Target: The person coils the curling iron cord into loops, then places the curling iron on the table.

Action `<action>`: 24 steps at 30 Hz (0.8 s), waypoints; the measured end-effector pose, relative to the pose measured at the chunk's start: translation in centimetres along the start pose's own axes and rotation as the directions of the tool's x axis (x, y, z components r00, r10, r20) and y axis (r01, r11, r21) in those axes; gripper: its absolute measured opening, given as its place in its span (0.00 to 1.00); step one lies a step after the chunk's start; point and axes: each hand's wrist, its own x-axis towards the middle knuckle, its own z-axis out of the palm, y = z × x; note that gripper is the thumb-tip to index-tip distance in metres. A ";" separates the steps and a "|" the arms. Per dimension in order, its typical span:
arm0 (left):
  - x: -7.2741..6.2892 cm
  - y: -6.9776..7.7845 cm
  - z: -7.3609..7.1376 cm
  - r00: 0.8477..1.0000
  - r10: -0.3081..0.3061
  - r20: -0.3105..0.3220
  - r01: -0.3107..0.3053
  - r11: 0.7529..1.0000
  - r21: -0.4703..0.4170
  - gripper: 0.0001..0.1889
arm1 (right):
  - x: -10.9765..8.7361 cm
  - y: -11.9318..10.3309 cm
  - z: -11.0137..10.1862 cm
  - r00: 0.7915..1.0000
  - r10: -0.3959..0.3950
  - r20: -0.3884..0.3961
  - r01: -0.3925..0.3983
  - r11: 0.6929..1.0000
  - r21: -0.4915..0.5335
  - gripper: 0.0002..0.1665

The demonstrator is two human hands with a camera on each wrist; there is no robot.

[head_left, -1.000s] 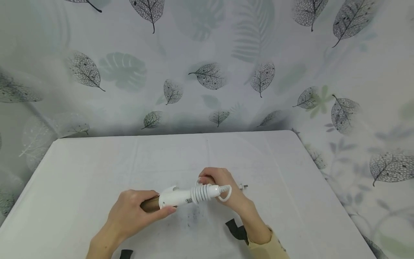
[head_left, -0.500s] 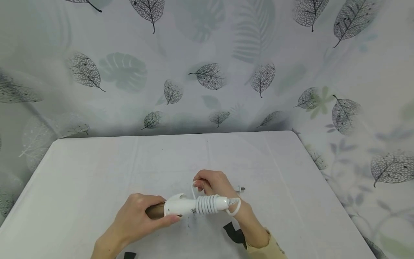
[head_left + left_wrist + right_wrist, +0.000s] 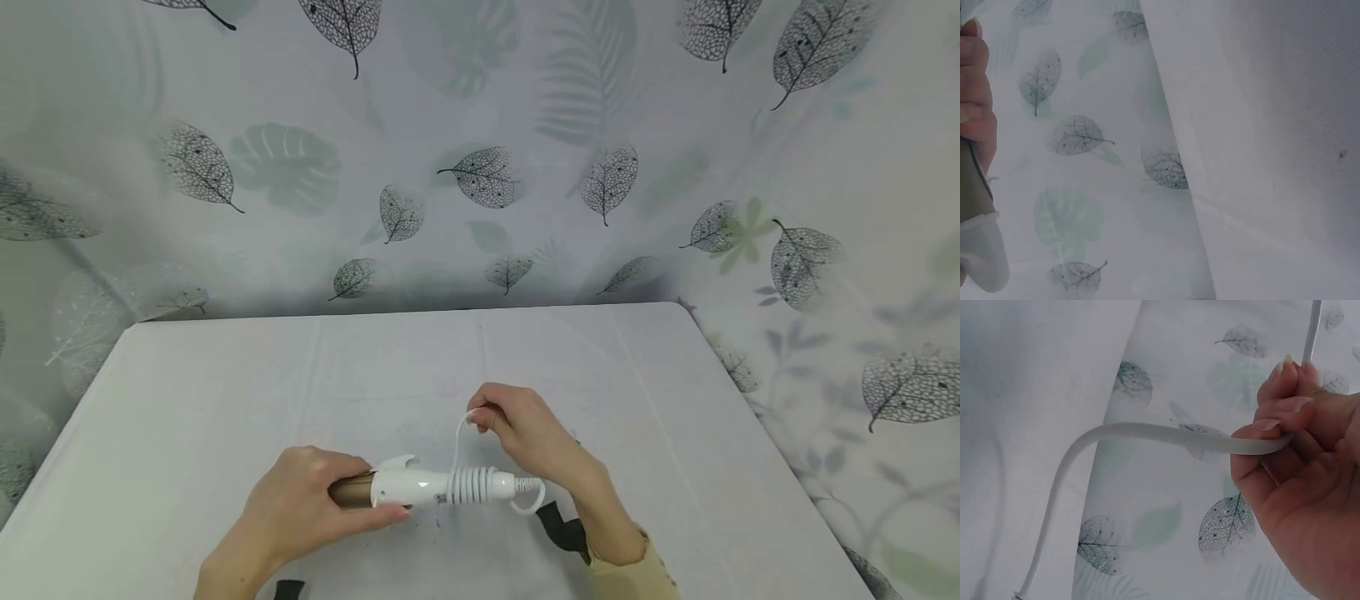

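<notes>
In the head view, a curling iron with a white handle and a gold-brown barrel is held level above the table. My left hand grips it by the barrel, thumb along the near side. White cord is wound in several turns round the handle. From these turns a length rises to my right hand, which pinches it between thumb and fingers. The right wrist view shows the cord passing through the curled fingers. At the left wrist view's edge, fingers lie by the barrel.
The white-covered table reaches back to a leaf-patterned curtain, which also hangs at both sides. A black strap shows beside the right wrist, another black piece below the left wrist.
My right hand dipped left, then moved back up and right, drawing the cord away from the handle. The curling iron shifted right and back left, ending lower and more level.
</notes>
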 end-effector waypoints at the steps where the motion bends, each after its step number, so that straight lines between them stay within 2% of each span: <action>1: 0.0 0.0 -0.1 1.000 0.000 0.007 0.000 1.000 0.016 0.19 | 0.0 0.0 -0.1 1.000 -0.003 0.012 0.003 1.000 0.008 0.04; 3: -0.1 0.0 -0.2 0.999 -0.017 0.029 0.015 0.998 0.062 0.22 | -0.1 -0.1 -0.3 1.000 -0.012 0.028 0.012 1.000 0.019 0.03; 6: 0.0 0.0 -0.5 0.994 -0.074 0.078 0.063 0.988 0.140 0.25 | -0.1 -0.1 -0.3 0.999 -0.025 0.035 0.023 0.999 0.038 0.04; 12: 0.1 0.0 -0.7 0.966 -0.196 0.166 0.151 0.956 0.253 0.28 | 0.0 -0.5 0.2 0.998 -0.059 0.008 0.058 0.996 0.070 0.05; 15: 0.3 0.0 -0.6 0.948 -0.258 0.188 0.201 0.939 0.278 0.30 | 0.0 -0.8 0.5 0.996 -0.095 -0.002 0.094 0.990 0.102 0.06; 17: 0.3 0.1 -0.5 0.930 -0.310 0.199 0.247 0.926 0.286 0.30 | 0.1 -0.9 0.7 0.994 -0.113 0.000 0.112 0.986 0.125 0.06; 21: 0.6 0.2 -0.5 0.886 -0.415 0.206 0.346 0.889 0.301 0.29 | 0.2 -1.4 1.1 0.992 -0.116 0.048 0.105 0.978 0.182 0.07; 24: 0.6 0.1 -0.4 0.869 -0.456 0.191 0.387 0.868 0.311 0.30 | 0.2 -1.5 1.3 0.988 -0.123 0.089 0.101 0.971 0.216 0.07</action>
